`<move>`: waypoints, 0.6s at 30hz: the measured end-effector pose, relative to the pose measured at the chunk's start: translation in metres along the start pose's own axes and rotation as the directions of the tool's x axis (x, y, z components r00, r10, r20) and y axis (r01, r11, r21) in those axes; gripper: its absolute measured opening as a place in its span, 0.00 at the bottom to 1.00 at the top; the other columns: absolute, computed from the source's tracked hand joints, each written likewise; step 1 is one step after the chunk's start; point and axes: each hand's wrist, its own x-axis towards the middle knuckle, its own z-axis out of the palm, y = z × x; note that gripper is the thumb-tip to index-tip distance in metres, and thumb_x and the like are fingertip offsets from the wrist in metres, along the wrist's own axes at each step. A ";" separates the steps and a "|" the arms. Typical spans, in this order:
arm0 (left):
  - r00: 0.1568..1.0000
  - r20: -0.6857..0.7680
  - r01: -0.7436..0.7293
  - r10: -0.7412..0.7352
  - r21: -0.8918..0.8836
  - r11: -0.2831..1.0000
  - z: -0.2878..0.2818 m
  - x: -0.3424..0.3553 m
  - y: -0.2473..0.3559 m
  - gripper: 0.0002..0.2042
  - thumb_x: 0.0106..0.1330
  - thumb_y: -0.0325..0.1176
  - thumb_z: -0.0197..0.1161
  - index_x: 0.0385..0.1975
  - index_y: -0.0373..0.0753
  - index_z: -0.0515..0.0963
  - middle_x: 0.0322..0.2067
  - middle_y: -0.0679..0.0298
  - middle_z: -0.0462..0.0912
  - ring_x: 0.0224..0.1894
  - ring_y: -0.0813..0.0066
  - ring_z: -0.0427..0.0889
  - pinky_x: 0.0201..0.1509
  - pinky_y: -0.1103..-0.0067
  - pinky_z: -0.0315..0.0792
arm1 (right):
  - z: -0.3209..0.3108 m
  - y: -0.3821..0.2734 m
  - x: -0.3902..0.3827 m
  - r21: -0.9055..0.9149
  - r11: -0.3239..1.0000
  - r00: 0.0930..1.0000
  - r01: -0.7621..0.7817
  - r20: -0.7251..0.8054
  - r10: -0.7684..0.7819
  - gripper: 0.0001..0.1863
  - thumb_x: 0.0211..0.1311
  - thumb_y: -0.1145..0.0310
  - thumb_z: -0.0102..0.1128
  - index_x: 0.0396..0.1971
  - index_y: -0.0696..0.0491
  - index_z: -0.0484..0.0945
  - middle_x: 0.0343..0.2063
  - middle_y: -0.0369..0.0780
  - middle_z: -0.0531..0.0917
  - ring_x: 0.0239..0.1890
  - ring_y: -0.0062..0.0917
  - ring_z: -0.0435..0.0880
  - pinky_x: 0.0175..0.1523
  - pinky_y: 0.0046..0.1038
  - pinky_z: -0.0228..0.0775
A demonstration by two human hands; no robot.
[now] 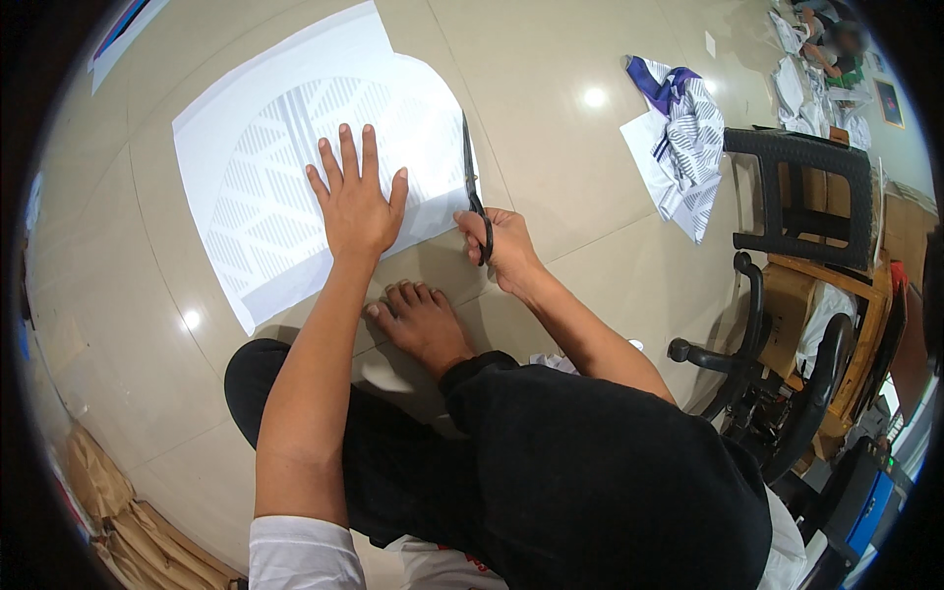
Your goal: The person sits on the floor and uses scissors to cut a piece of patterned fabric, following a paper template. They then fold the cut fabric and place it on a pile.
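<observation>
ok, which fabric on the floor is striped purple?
The crumpled purple-and-white striped fabric near the black woven chair; the flat white fabric under the left hand is all white.

A sheet of fabric (295, 167) lies on the floor (551, 88) in the upper left of the frame. The left hand (356, 206) lies flat on it; the right hand (501, 246), just right of it, holds scissors (474, 192) along the sheet's right edge. A foot (423, 320) sits below the hands. Folded cloth (683, 138) lies upper right, with chairs (806, 187) further right.
</observation>
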 end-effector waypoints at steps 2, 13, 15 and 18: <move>1.000 -0.006 -0.003 0.003 0.000 1.000 0.000 0.000 0.000 0.37 0.80 0.59 0.47 0.83 0.48 0.53 0.84 0.54 0.47 0.85 0.43 0.40 0.85 0.44 0.34 | -0.001 0.002 0.001 0.004 1.000 1.000 0.006 0.009 -0.006 0.12 0.64 0.66 0.74 0.28 0.56 0.80 0.16 0.34 0.79 0.15 0.17 0.74 0.21 0.21 0.63; 1.000 -0.015 -0.005 0.005 0.002 1.000 0.002 -0.001 -0.001 0.37 0.80 0.59 0.47 0.83 0.47 0.54 0.84 0.53 0.48 0.85 0.41 0.41 0.85 0.43 0.34 | 0.000 -0.005 0.003 0.015 1.000 1.000 0.004 0.010 -0.004 0.13 0.64 0.67 0.74 0.26 0.56 0.79 0.17 0.35 0.78 0.15 0.18 0.75 0.21 0.21 0.63; 1.000 -0.015 -0.007 0.007 -0.001 1.000 0.002 -0.001 -0.001 0.37 0.80 0.59 0.47 0.83 0.47 0.54 0.83 0.53 0.48 0.85 0.41 0.41 0.85 0.43 0.34 | 0.000 -0.005 0.004 0.008 1.000 1.000 0.001 0.007 -0.001 0.13 0.64 0.67 0.74 0.26 0.56 0.79 0.17 0.35 0.78 0.15 0.18 0.74 0.21 0.21 0.63; 1.000 -0.019 -0.011 0.011 -0.008 1.000 0.002 -0.001 0.000 0.37 0.80 0.59 0.46 0.83 0.47 0.54 0.83 0.53 0.48 0.84 0.41 0.41 0.85 0.43 0.35 | 0.000 -0.004 0.005 -0.008 1.000 1.000 0.005 0.001 -0.005 0.13 0.64 0.67 0.74 0.26 0.56 0.79 0.17 0.35 0.78 0.15 0.18 0.74 0.21 0.21 0.63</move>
